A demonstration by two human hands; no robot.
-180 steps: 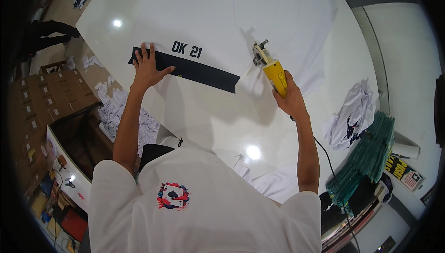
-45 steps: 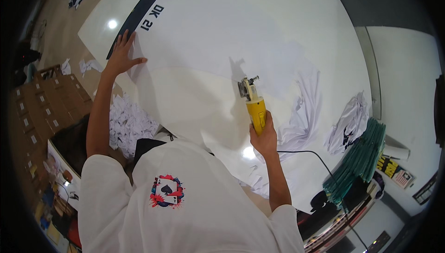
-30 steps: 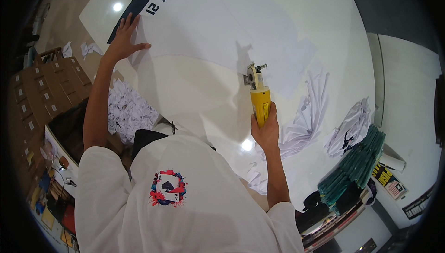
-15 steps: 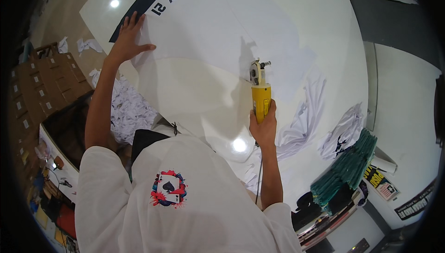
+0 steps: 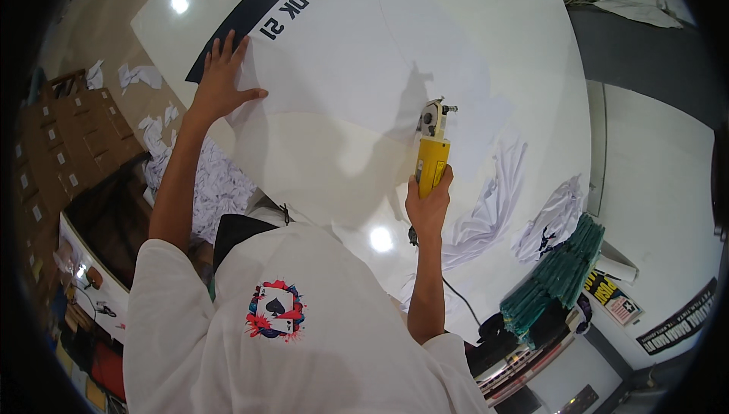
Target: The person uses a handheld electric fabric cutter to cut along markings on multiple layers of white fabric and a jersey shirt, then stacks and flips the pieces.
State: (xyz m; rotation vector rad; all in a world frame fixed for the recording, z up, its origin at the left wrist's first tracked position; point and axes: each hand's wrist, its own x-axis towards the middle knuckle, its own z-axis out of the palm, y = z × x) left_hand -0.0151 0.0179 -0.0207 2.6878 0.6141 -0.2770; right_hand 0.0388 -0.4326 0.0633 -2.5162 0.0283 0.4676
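A large piece of thin white fabric (image 5: 334, 57) lies flat on the white table, with a dark navy band (image 5: 258, 3) along its far left edge and black printed lettering beside it. My left hand (image 5: 222, 88) rests on it with fingers spread, the fingertips reaching the band. Wrapped around the yellow body of a handheld electric rotary cutter (image 5: 433, 160) is my right hand (image 5: 430, 203). The cutter's round blade head points away from me, over the fabric's near right part. Whether the blade touches the cloth I cannot tell.
The glossy white table (image 5: 342, 175) has crumpled white fabric (image 5: 493, 217) and a printed white bundle (image 5: 554, 220) on its right. Folded green cloth (image 5: 550, 281) lies nearer. A cord (image 5: 465, 302) trails by my right arm. White scraps (image 5: 216, 186) heap below left, near brown cartons (image 5: 72, 144).
My left hand and the banded fabric have shifted a little right and toward me. The cutter's head has moved slightly right and tilts that way, while my right forearm has swung left.
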